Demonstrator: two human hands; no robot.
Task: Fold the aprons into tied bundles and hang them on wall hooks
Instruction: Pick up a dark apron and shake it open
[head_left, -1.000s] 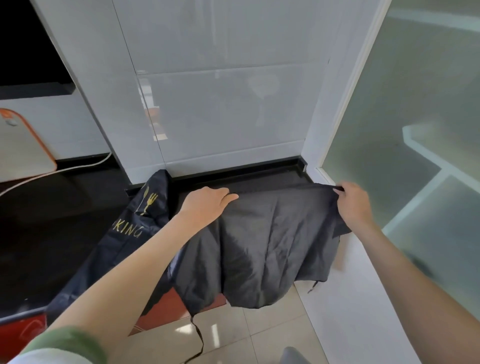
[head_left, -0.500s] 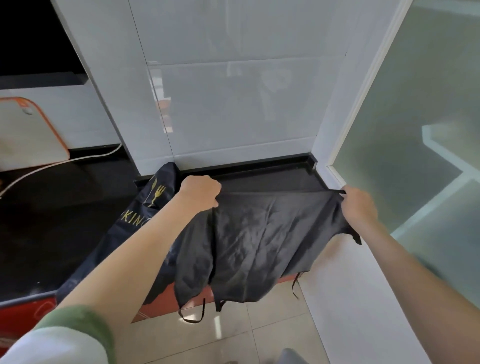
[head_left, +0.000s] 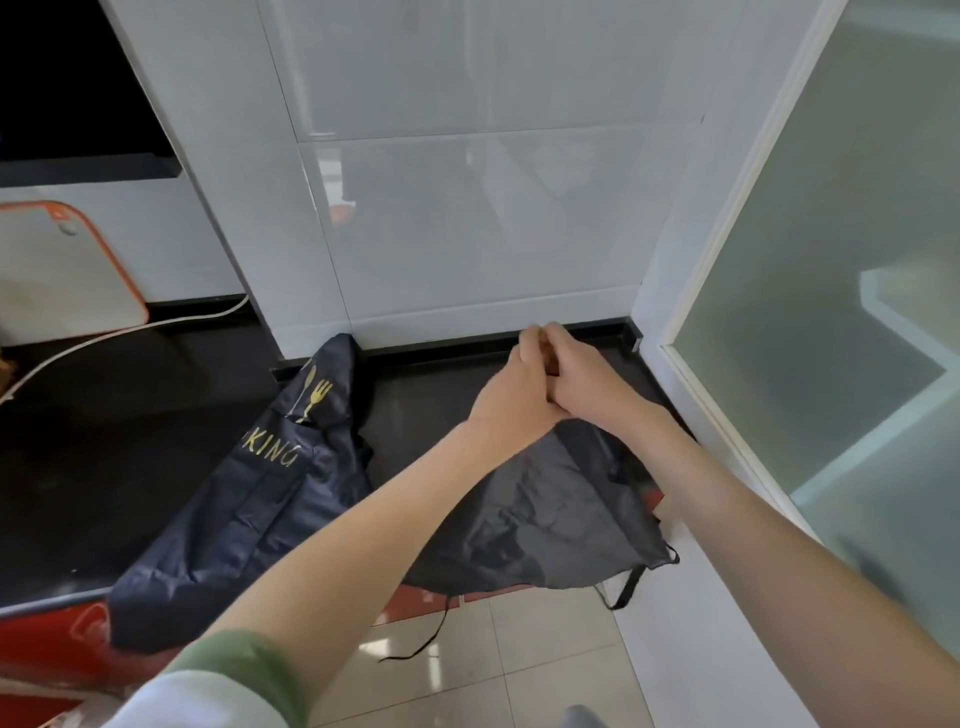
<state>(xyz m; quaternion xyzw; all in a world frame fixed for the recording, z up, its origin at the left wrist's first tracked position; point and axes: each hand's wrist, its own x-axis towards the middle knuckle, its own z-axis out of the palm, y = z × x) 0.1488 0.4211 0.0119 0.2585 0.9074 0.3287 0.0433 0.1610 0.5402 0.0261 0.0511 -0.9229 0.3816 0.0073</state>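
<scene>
white board (head_left: 57, 270) (orange rim) upright at left; white cable (head_left: 130, 332) across black counter (head_left: 104, 441).

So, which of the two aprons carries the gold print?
The dark blue apron lying on the counter at left: gold spoon, fork and letters. The plain black apron, gripped by left hand and right hand, shows none.

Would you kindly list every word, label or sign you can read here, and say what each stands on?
"KING", gold letters on the navy apron; any letters before it are lost in a fold.
Gold spoon-and-fork emblem above it, same apron: no words.
The black apron shows no print.
Mark on the orange-rimmed white board: too small to read.
</scene>
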